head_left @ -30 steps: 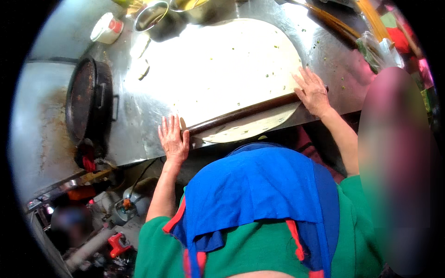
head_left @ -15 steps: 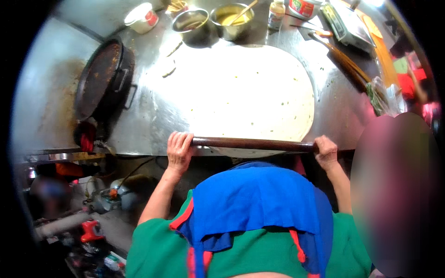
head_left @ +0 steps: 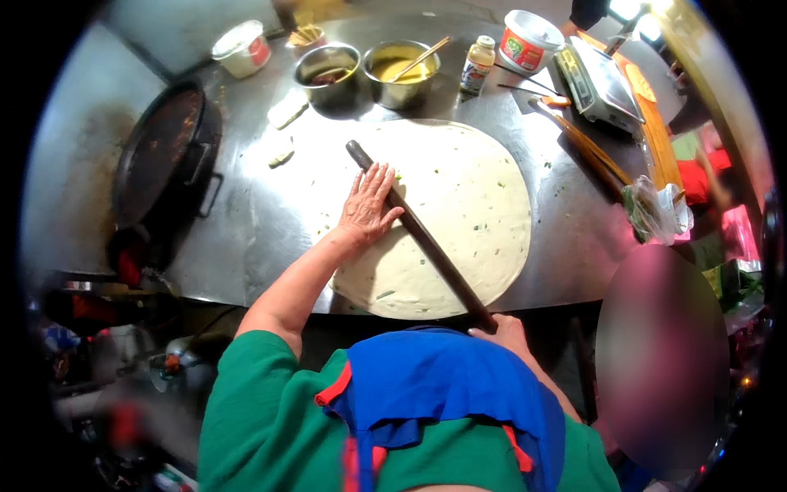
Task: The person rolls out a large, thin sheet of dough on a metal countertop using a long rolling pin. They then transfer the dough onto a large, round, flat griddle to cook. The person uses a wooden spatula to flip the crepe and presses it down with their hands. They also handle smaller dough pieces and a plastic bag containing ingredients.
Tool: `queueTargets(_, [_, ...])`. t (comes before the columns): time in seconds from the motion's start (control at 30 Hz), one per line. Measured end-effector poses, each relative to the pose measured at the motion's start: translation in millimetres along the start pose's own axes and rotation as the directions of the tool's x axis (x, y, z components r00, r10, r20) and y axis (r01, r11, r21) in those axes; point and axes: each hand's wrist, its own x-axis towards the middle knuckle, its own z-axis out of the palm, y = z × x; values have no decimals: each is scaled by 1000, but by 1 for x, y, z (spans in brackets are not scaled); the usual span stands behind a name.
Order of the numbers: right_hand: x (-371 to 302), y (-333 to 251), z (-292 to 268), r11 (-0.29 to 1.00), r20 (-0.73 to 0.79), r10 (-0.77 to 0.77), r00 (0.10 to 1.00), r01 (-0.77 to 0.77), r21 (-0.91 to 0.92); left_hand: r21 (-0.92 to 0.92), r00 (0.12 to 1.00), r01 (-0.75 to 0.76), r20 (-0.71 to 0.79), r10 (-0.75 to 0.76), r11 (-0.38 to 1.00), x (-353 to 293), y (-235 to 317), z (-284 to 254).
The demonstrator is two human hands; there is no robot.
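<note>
A wide, round sheet of dough (head_left: 467,197) flecked with green bits lies on the metal worktop, its near side at the worktop's front edge. Across it slants a long dark wooden rolling pin (head_left: 438,255), far end to the left, near end close to my blue apron. My left hand (head_left: 366,207) rests flat on the pin's upper part, fingers stretched out and thumb apart. At the pin's near end, my right hand (head_left: 506,334) is closed around the wood, its fingers partly hidden. Two small dough pieces (head_left: 281,152) lie left of the sheet's far side.
A large black pan (head_left: 168,152) leans at the left. Behind the dough stand two metal pots (head_left: 402,75), a bottle (head_left: 477,66) and white tubs (head_left: 531,41). To the right are a scale (head_left: 598,86), a wooden-handled tool (head_left: 592,148) and a plastic bag (head_left: 653,209).
The rolling pin has swung from level along the front edge to a slant across the dough. My left hand has moved forward and loosened to flat; my right hand has come inward, toward me.
</note>
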Motion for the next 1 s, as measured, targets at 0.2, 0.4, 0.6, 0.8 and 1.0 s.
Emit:
queueTargets(0.2, [-3, -7, -6, 968, -240, 172, 955, -210, -140, -49, 991, -49, -124, 43, 998, 54, 10, 23])
queueTargets(0.4, [6, 15, -5, 971, -469, 47, 882, -151, -187, 42, 996, -41, 75, 38, 998, 131, 39, 39])
queueTargets(0.6, [10, 30, -26, 938, -547, -27, 837, -168, -303, -58, 997, -80, -7, 80, 995, 195, 64, 62])
queueTargets(0.8, [16, 19, -40, 940, -531, -125, 838, -71, -333, -271, 937, -312, -249, 246, 911, 172, 63, 59])
queueTargets(1.0, [16, -4, -39, 878, -457, -363, 812, 135, -459, -148, 948, -317, -56, 312, 937, 118, 47, 51])
